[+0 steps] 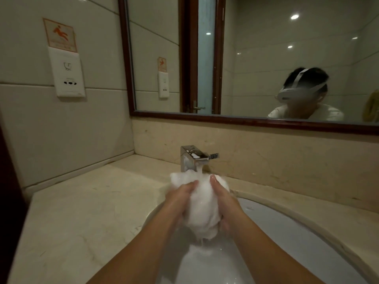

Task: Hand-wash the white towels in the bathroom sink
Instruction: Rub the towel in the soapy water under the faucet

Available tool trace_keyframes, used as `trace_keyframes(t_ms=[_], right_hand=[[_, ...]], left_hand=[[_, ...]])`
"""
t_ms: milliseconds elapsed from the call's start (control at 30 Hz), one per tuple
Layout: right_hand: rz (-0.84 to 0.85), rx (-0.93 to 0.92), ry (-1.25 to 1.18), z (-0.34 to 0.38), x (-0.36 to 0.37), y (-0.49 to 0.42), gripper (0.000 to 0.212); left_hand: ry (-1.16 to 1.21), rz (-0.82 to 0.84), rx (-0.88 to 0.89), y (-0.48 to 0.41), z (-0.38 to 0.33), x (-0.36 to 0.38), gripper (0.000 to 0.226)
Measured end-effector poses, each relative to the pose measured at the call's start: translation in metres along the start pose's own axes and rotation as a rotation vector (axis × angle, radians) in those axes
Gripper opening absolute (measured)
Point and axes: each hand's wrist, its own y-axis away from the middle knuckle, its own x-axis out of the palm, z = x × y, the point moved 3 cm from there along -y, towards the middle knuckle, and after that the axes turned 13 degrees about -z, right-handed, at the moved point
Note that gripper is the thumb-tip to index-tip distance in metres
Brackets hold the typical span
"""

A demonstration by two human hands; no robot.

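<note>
Far left on the tiled wall: wall socket [68, 75] under an orange warning sticker [60, 35], well apart from the water. The beige stone counter [82, 201] is running from there to the basin.

Your left hand [180, 198] is gripping the left side of the white towel [202, 208], fingers [191, 184] curled into the cloth. The towel is bunched into a wad, held up above the bowl and directly under the chrome faucet [191, 158], whose stream [200, 169] is landing on its top. Your right hand [227, 203] is clamping the right side the same way, thumb pressing over the top.

Step in hand, as I read it: wetting or rinsing while squeezing. Whether soap is in the cloth, I cannot tell.

Sink [297, 232]: white bowl, water dripping off the towel's lower end and running over the bottom; no standing fill visible, no second towel in view.

Next move is calling for turning the wad so the stream reaches the dry folds, then wringing low in the bowl to avoid splashing the counter.
</note>
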Motion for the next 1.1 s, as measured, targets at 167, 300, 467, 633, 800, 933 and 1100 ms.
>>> trace_keyframes(t_ms=[167,300,467,633,800,933,1100], right_hand=[[0.193,-0.081,-0.022,0.021,-0.005,0.004,0.078],[0.317,-0.145,-0.095,0.034,-0.004,0.005,0.082],[0.199,-0.141,0.03,0.021,0.0,0.012,0.092],[-0.113,-0.508,0.457,0.039,0.004,0.032,0.037],[0.033,-0.402,0.578,0.028,0.022,0.042,0.062],[0.027,-0.312,0.562,0.016,0.023,0.046,0.096],[-0.074,-0.203,0.503,0.023,0.011,0.046,0.041]], left_hand=[[0.165,0.164,-0.038,-0.001,-0.001,0.003,0.075],[0.137,0.14,0.041,-0.007,0.003,0.011,0.097],[-0.002,0.084,0.128,-0.001,0.004,0.009,0.096],[0.099,-0.024,0.064,0.011,-0.005,0.005,0.073],[-0.061,-0.032,0.287,0.023,-0.018,0.0,0.077],[-0.178,0.083,0.308,0.028,-0.013,0.007,0.117],[-0.382,0.054,0.53,0.035,-0.013,0.009,0.076]])
